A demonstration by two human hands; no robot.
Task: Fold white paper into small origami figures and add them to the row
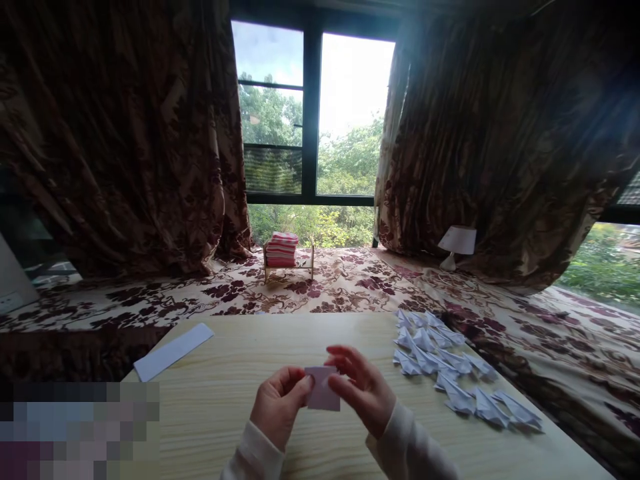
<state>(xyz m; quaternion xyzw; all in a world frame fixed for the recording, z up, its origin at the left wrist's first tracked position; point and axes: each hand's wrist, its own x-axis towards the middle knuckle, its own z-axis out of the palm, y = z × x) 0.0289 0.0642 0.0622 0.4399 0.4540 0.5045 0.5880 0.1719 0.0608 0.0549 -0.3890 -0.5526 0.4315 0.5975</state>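
You are holding a paper square (323,390) just above the middle of the counter (225,407), left hand (277,405) and right hand (367,392) both pinching its side edges. Folded papers (450,373) are crowding the right edge, and a paper strip (173,351) is lying at the far left corner.

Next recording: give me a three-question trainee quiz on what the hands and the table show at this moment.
1. True or false: the left hand and the right hand both pinch the small paper piece.
2. Multiple choice: the pile of folded papers lies on the table (A) to the person's right, (B) to the person's left, (C) directly under the hands.
3. Fill in: the flat white strip lies at the table's far ____ corner.
Key: 1 true; 2 A; 3 left.
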